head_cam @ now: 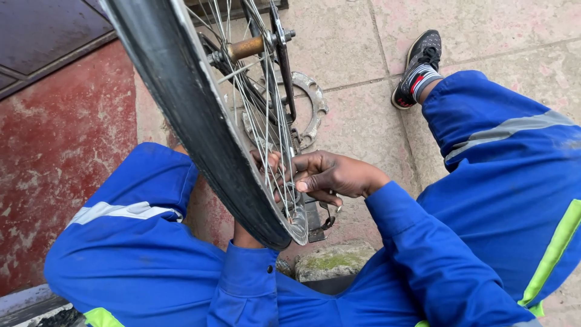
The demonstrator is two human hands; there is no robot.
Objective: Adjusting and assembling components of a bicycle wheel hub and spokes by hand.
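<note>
A bicycle wheel with a black tyre [181, 97] and thin metal spokes [263, 115] stands upright between my knees. My right hand [333, 175] reaches in from the right, its fingertips pinched on a spoke close to the rim [298, 223]. My left hand [268, 165] comes up behind the tyre, which hides most of it. Only its fingers show through the spokes, curled at the rim near my right fingertips. The rusty hub and axle [249, 47] are at the top.
A toothed chainring [313, 106] and a black pedal [317, 219] sit behind the wheel. A mossy stone [336, 260] lies below it. My shoe [419, 68] rests on pink paving slabs [351, 42]. A worn red painted surface [60, 157] is at the left.
</note>
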